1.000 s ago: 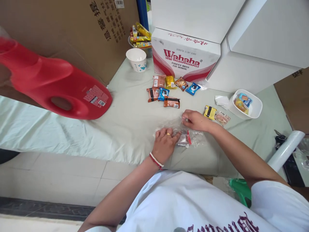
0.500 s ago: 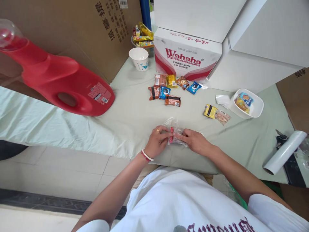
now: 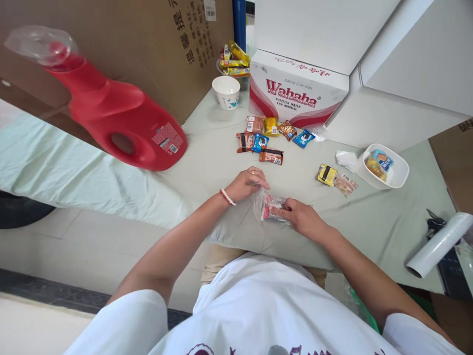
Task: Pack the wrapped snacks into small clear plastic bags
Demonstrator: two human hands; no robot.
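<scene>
A small packet [image 3: 272,208] with a pinkish-red end lies near the table's front edge, with clear plastic film around it. My right hand [image 3: 303,217] grips its right part, the fingers pressing it against the cloth. Just up and left of the packet, my left hand [image 3: 248,182] pinches the loose clear film [image 3: 260,198] that sticks out from the packet's left end. A beaded bracelet [image 3: 228,197] circles my left wrist. What the packet contains cannot be made out through the film.
Several small snack packets [image 3: 271,155] lie beyond my hands, before a Wahaha carton [image 3: 295,93]. A paper cup [image 3: 226,92] and a large red bottle [image 3: 129,125] stand left. To the right are a yellow packet [image 3: 326,174], a white tub [image 3: 401,172] and a white roll [image 3: 439,245].
My left hand has moved up and left off the packet's red end, drawing the loose film with it. My right hand keeps its hold. The camera view has shifted slightly.
</scene>
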